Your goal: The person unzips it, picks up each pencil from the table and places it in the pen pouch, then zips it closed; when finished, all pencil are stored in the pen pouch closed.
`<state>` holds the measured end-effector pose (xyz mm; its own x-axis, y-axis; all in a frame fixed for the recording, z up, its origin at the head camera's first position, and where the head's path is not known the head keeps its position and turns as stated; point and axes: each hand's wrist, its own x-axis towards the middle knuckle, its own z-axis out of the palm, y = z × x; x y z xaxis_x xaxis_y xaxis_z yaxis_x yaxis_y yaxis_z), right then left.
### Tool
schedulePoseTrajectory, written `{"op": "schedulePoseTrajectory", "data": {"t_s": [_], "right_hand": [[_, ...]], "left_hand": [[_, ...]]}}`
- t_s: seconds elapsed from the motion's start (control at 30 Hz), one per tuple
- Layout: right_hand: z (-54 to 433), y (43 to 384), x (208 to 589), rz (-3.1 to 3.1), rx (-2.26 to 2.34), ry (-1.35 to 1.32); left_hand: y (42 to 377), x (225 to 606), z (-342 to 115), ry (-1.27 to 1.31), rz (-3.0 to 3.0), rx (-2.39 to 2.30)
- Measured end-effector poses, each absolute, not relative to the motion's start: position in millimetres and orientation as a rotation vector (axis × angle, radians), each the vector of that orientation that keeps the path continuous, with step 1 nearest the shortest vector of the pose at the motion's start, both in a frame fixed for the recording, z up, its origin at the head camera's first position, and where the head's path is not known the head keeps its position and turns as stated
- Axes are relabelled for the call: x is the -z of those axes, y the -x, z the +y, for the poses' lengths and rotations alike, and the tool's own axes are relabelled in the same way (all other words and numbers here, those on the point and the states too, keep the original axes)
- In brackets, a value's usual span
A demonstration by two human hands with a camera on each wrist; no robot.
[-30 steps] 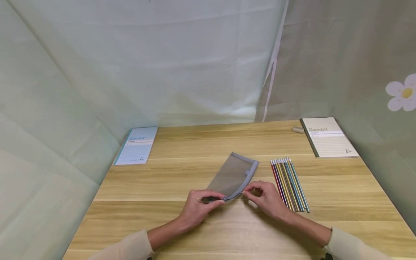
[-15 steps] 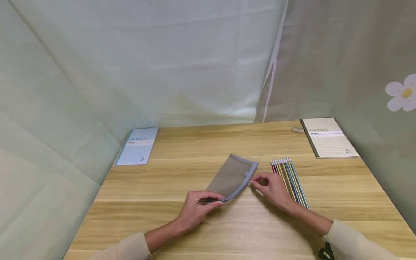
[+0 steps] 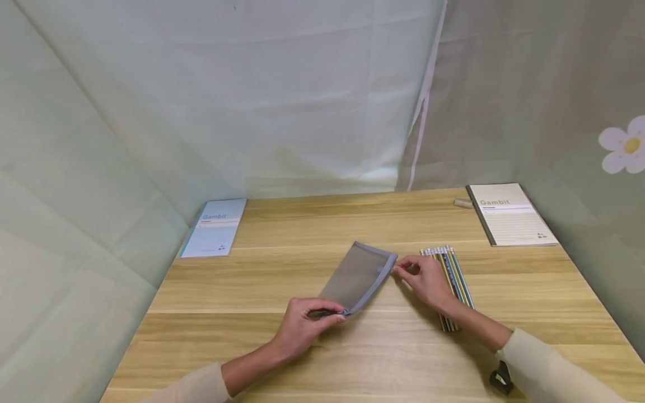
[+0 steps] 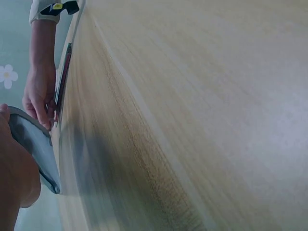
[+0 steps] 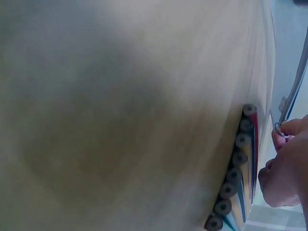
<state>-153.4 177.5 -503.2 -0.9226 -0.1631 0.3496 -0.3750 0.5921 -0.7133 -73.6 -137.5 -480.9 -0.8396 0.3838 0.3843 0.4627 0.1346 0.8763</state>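
Note:
A grey see-through zip pouch (image 3: pixel 351 275) lies slanted on the table, its zipper edge facing right. My left hand (image 3: pixel 304 327) pinches the pouch's near corner between thumb and fingers. At the far end of the zipper edge, my right hand (image 3: pixel 427 284) pinches the small ring-shaped zipper pull (image 5: pixel 278 129). A row of several pencils (image 3: pixel 457 274) lies just under and beyond the right hand and wrist, which cover part of it. Their flat ends (image 5: pixel 233 174) show in the right wrist view. From the left wrist view, the pouch (image 4: pixel 36 144) rises off the tabletop near the left hand.
A blue notebook (image 3: pixel 214 228) lies at the back left of the wooden table (image 3: pixel 282 268). At the back right are a cream notebook (image 3: pixel 511 215) and a small grey block (image 3: pixel 463 202). Pale cloth walls (image 3: pixel 322 101) stand behind and at both sides.
My right hand has moved away from me and to the right along the zipper edge, taking the pull to the pouch's far end. The left hand stays at the near corner.

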Motion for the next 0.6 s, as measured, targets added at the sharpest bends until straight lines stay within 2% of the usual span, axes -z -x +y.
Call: {"op": "schedulePoseTrajectory", "data": {"t_s": [0.6], "right_hand": [[180,186,493,-2.648,-1.116,-0.349]], "left_hand": [[69,478,-138,0.867,-2.323,1.843]]}}
